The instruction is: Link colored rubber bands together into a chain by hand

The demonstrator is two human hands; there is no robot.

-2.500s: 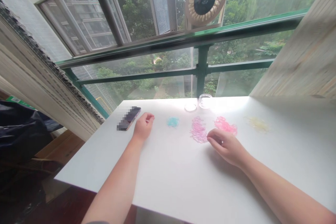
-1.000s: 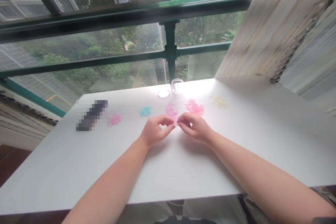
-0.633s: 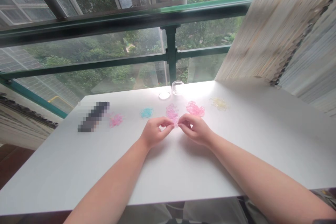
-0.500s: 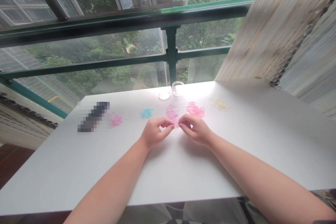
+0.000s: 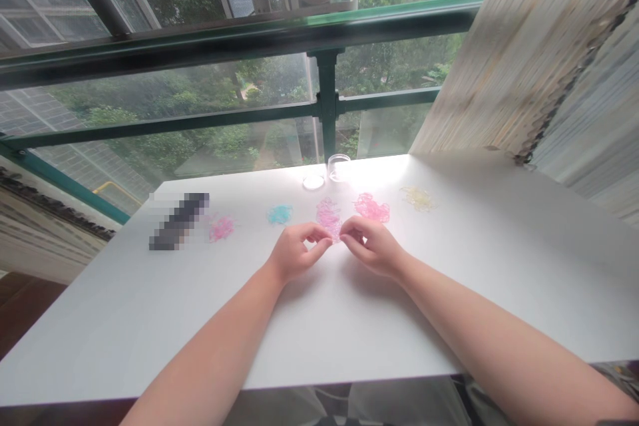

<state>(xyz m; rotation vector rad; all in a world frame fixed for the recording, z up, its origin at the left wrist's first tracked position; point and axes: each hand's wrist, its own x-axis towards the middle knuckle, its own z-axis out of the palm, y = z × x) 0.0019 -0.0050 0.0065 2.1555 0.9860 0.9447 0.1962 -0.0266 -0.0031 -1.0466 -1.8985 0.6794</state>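
Note:
My left hand [image 5: 298, 251] and my right hand [image 5: 375, 247] face each other low over the white table, thumb and fingertips pinched on both. Their tips almost meet at the near end of a lilac-pink pile of small elastic bands [image 5: 328, 213]. Whatever is in the pinches is too small to make out. Just beyond my right hand lies a brighter pink pile of bands [image 5: 372, 206]. Up and left of my left hand is a turquoise pile [image 5: 279, 214].
A pink pile [image 5: 221, 227] lies farther left, beside a pixelated dark object [image 5: 180, 221]. Pale yellow bands [image 5: 418, 198] are at the right. A clear round container [image 5: 339, 170] and its lid [image 5: 313, 182] stand near the far edge, before a green railing [image 5: 327, 90] and window.

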